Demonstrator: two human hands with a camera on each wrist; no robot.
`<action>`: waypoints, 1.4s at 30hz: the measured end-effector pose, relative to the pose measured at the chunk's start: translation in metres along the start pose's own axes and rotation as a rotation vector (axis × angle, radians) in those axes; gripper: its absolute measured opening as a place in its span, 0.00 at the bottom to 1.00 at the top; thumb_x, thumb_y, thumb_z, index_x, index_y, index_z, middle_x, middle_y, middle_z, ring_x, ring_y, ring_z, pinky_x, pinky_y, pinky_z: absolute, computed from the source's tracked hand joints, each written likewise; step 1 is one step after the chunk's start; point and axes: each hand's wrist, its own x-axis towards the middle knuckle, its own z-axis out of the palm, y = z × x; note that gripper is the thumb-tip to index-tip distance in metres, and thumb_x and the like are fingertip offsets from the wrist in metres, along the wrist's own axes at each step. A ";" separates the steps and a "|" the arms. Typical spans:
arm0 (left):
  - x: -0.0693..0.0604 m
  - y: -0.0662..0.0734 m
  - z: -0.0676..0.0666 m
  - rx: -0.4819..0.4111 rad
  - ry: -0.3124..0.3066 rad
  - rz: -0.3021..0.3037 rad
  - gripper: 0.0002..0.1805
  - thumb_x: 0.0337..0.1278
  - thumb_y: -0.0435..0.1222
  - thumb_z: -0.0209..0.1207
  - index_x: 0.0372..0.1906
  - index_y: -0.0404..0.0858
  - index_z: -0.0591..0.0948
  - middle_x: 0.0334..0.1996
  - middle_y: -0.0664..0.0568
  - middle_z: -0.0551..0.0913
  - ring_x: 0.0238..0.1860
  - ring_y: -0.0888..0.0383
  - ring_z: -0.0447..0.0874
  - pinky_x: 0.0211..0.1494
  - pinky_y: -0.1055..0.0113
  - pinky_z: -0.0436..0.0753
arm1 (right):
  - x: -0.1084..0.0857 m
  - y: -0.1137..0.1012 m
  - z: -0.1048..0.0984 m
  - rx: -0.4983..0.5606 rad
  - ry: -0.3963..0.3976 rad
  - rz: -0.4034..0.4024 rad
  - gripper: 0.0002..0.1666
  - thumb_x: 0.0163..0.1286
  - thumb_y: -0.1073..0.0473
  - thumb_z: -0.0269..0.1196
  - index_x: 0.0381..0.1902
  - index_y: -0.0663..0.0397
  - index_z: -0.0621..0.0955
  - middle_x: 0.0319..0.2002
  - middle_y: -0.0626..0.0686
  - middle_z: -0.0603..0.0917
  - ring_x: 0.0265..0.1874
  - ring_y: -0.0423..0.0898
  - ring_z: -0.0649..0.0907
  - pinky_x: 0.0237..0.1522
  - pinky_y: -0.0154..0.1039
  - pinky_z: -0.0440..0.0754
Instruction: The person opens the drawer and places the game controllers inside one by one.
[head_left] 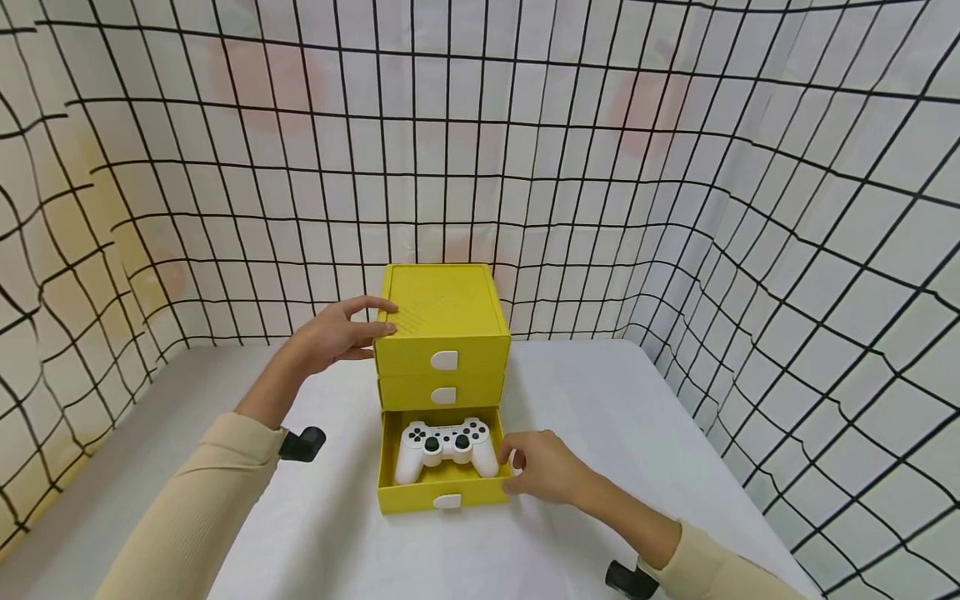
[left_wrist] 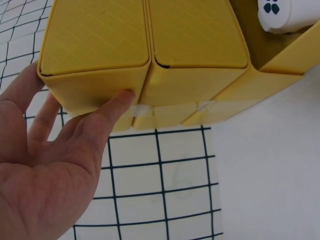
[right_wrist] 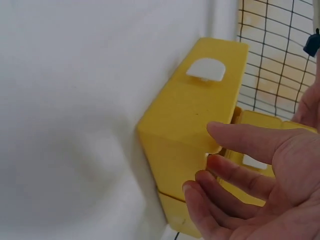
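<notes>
A yellow drawer unit [head_left: 442, 300] with white tab handles stands in the middle of the white table. Its bottom drawer [head_left: 480, 492] is pulled out, and a white game controller [head_left: 447, 446] lies inside, sticks toward me. My left hand [head_left: 333, 337] rests against the upper left edge of the unit, fingers extended; in the left wrist view that hand [left_wrist: 60, 165] touches the yellow wall. At the open drawer's front right corner, my right hand [head_left: 551, 467] pinches the rim. The right wrist view has the thumb of this hand [right_wrist: 265, 185] at the front panel [right_wrist: 200, 100], fingers by the side.
Behind the table [head_left: 600, 433] and along both sides runs a black wire grid [head_left: 570, 167], with pale sheeting behind it. The two upper drawers [head_left: 405, 392] are closed. A small black device [head_left: 302, 444] sits at each wrist.
</notes>
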 end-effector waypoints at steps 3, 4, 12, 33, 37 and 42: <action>-0.001 -0.001 -0.001 -0.006 0.000 -0.001 0.30 0.70 0.43 0.62 0.73 0.47 0.69 0.66 0.40 0.75 0.62 0.45 0.80 0.66 0.54 0.81 | -0.002 0.004 0.002 0.017 0.000 -0.019 0.12 0.54 0.66 0.76 0.34 0.55 0.84 0.27 0.50 0.81 0.28 0.44 0.76 0.26 0.34 0.75; 0.000 -0.001 -0.001 -0.008 0.000 0.000 0.30 0.70 0.43 0.62 0.73 0.47 0.69 0.66 0.40 0.75 0.62 0.45 0.80 0.66 0.54 0.81 | -0.002 0.005 0.003 0.021 0.004 -0.031 0.11 0.54 0.66 0.75 0.33 0.55 0.84 0.26 0.48 0.80 0.27 0.43 0.76 0.25 0.33 0.74; 0.001 -0.003 -0.001 -0.018 0.002 0.006 0.30 0.70 0.43 0.62 0.73 0.46 0.69 0.66 0.40 0.75 0.62 0.45 0.80 0.64 0.55 0.82 | -0.001 0.012 0.010 0.040 0.074 -0.093 0.11 0.55 0.68 0.74 0.24 0.50 0.82 0.21 0.43 0.80 0.22 0.36 0.75 0.22 0.30 0.74; 0.000 0.000 0.000 -0.014 0.001 -0.006 0.30 0.70 0.43 0.62 0.73 0.47 0.69 0.67 0.41 0.75 0.63 0.44 0.79 0.67 0.52 0.80 | 0.006 0.017 0.016 0.079 0.194 -0.078 0.10 0.58 0.64 0.75 0.23 0.49 0.84 0.21 0.41 0.82 0.21 0.35 0.77 0.24 0.30 0.78; 0.000 0.000 0.000 -0.014 -0.003 -0.008 0.30 0.70 0.43 0.62 0.73 0.47 0.69 0.68 0.41 0.74 0.64 0.44 0.78 0.68 0.52 0.79 | 0.011 0.020 0.017 0.098 0.217 -0.063 0.09 0.59 0.64 0.74 0.24 0.49 0.84 0.21 0.42 0.83 0.22 0.36 0.78 0.25 0.30 0.80; 0.001 -0.001 0.000 -0.018 -0.002 -0.007 0.30 0.70 0.43 0.62 0.73 0.47 0.69 0.66 0.41 0.75 0.63 0.45 0.78 0.68 0.52 0.79 | 0.017 0.022 0.018 0.118 0.243 -0.046 0.09 0.59 0.64 0.74 0.24 0.50 0.85 0.21 0.43 0.83 0.22 0.38 0.79 0.25 0.30 0.80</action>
